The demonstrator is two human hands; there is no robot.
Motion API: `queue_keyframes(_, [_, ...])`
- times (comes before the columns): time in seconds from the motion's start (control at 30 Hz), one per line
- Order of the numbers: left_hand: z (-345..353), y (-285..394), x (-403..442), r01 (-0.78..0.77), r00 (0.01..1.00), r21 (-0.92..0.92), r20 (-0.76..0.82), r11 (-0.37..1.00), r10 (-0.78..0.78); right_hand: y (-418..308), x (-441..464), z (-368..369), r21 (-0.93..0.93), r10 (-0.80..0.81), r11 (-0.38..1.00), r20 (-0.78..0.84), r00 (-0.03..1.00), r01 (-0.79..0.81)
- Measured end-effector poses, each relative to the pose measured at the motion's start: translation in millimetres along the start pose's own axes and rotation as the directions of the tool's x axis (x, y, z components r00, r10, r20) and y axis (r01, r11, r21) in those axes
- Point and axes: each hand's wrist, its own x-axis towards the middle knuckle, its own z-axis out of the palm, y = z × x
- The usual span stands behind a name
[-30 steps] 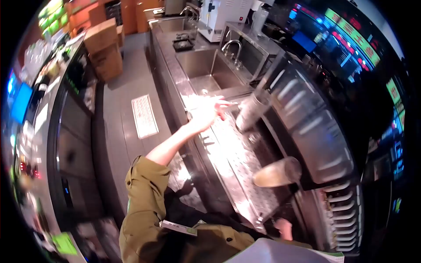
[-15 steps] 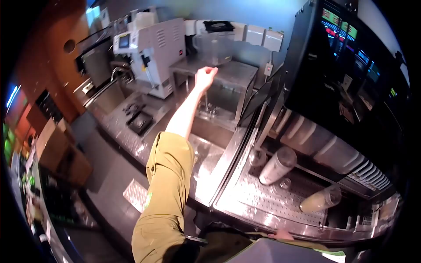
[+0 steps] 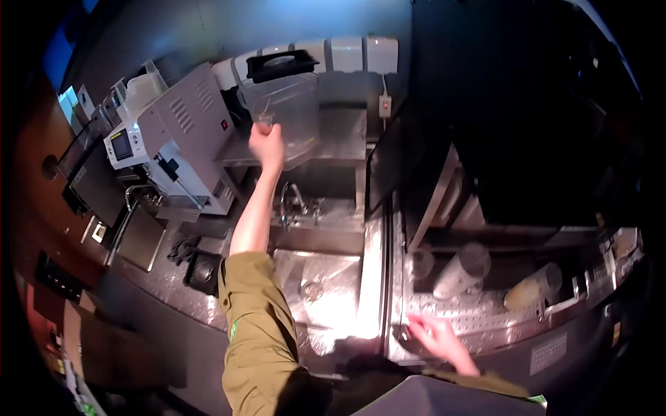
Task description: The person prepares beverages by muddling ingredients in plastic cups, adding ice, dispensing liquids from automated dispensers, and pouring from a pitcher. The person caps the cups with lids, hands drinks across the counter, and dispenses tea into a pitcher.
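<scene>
My left hand (image 3: 266, 147) is raised at arm's length over the back of the sink, fingers closed round something small and clear that I cannot make out. Just behind it, a large clear container (image 3: 295, 114) with a black lid (image 3: 281, 65) stands on a metal shelf (image 3: 343, 132). Lower right, my right hand (image 3: 438, 340) is over the front edge of the perforated metal tray (image 3: 447, 315), fingers apart and nothing visible in them. Beyond it on the tray are a tall whitish cup (image 3: 463, 270) and a tilted-looking cup with yellowish contents (image 3: 531, 290).
A steel sink (image 3: 319, 277) with a faucet (image 3: 295, 197) lies below the shelf. Left of it are a white machine (image 3: 184, 132) and a small black tray (image 3: 203, 272). White dispensers (image 3: 347, 55) line the back wall; dark cabinetry (image 3: 513, 118) is at right.
The view has swung right, towards the sink and back wall. My left hand has gone from over the counter out to the clear container, and my right hand shows more fully above the tray edge.
</scene>
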Motion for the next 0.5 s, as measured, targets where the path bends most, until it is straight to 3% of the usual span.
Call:
queue_keyframes(0.03, [-33,11,-15,-0.035,0.998,-0.107,0.051,0.994,0.04,-18,25,7,-0.1,-0.434,0.9,-0.109,0.894,0.424])
queue_keyframes(0.1, [-101,43,-48,-0.05,0.987,-0.111,0.146,0.993,0.066,-77,64,4,-0.287,-0.728,0.675,-0.108,0.677,0.68])
queue_keyframes(0.13, [-134,53,-65,-0.032,0.986,-0.127,0.159,0.991,0.052,-97,90,10,-0.291,-0.785,0.617,-0.291,0.546,0.732])
queue_keyframes(0.17, [-165,69,-81,-0.087,0.971,-0.117,0.21,0.989,0.11,-128,99,6,-0.414,-0.743,0.668,-0.398,0.538,0.618])
queue_keyframes(0.2, [-194,104,-100,-0.134,0.942,-0.085,0.299,0.987,0.153,-144,109,8,-0.384,-0.651,0.758,-0.475,0.592,0.526])
queue_keyframes(0.27, [-249,124,-137,0.029,0.907,-0.231,0.414,0.972,0.071,-128,105,23,-0.043,-0.66,0.67,-0.49,0.569,0.741])
queue_keyframes(0.3, [-273,147,-157,0.077,0.886,-0.14,0.463,0.987,-0.003,-109,86,36,-0.043,-0.663,0.648,-0.522,0.536,0.76])
queue_keyframes(0.33, [-304,152,-167,0.028,0.821,-0.11,0.569,0.994,0.04,-88,62,44,-0.047,-0.678,0.614,-0.542,0.496,0.788])
queue_keyframes(0.37, [-327,155,-179,0.044,0.829,-0.039,0.559,0.998,-0.015,-72,25,51,-0.079,-0.643,0.639,-0.601,0.474,0.765])
queue_keyframes(0.4, [-350,161,-192,0.082,0.798,0.009,0.598,0.997,-0.071,-53,-15,48,-0.129,-0.621,0.694,-0.604,0.499,0.708])
queue_keyframes(0.47, [-397,167,-218,0.24,0.71,0.139,0.649,0.961,-0.271,15,-71,38,0.018,-0.43,0.842,-0.58,0.692,0.539])
queue_keyframes(0.5, [-400,203,-244,0.367,0.673,0.172,0.63,0.914,-0.389,49,-95,38,-0.052,-0.392,0.892,-0.582,0.712,0.449])
